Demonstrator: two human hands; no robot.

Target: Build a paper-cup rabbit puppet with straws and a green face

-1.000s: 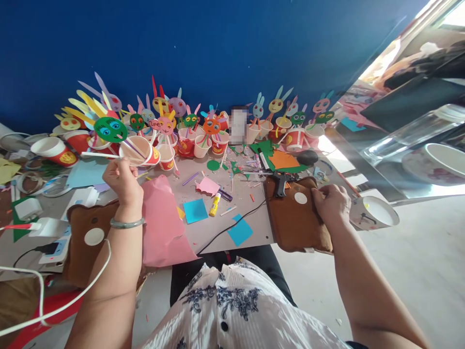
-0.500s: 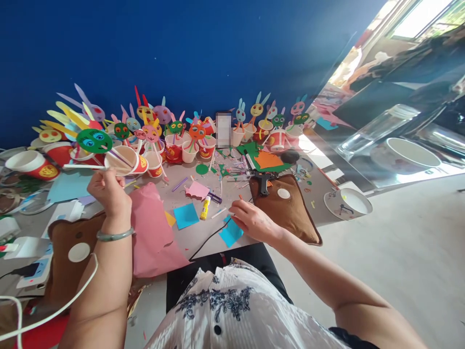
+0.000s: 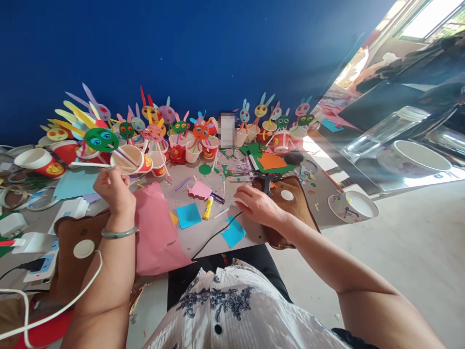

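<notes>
My left hand (image 3: 113, 189) is closed, its fingertips pinching the end of a thin white strip (image 3: 90, 165) that points left. Just behind it a paper cup (image 3: 132, 161) lies tilted, with a green paper face (image 3: 100, 139) in front of its rim. My right hand (image 3: 257, 204) hovers over the table's right half, fingers loosely bent and nothing visible in them. Close to its fingertips are a black glue gun (image 3: 267, 183) and a black cord (image 3: 218, 230). A blue paper square (image 3: 233, 232) lies below that hand.
Cups with paper animal faces, such as an orange one (image 3: 200, 130), line the blue wall. Between my hands lie pink paper (image 3: 156, 232), a yellow glue stick (image 3: 208, 207) and a blue square (image 3: 189, 215). A brown cushion (image 3: 294, 213) and a white bowl (image 3: 359, 203) are at right.
My right hand has moved up and slightly right, closer to the glue gun; the orange bit by its fingertips no longer shows. My left hand keeps its pinch on the white strip. The view has shifted slightly.
</notes>
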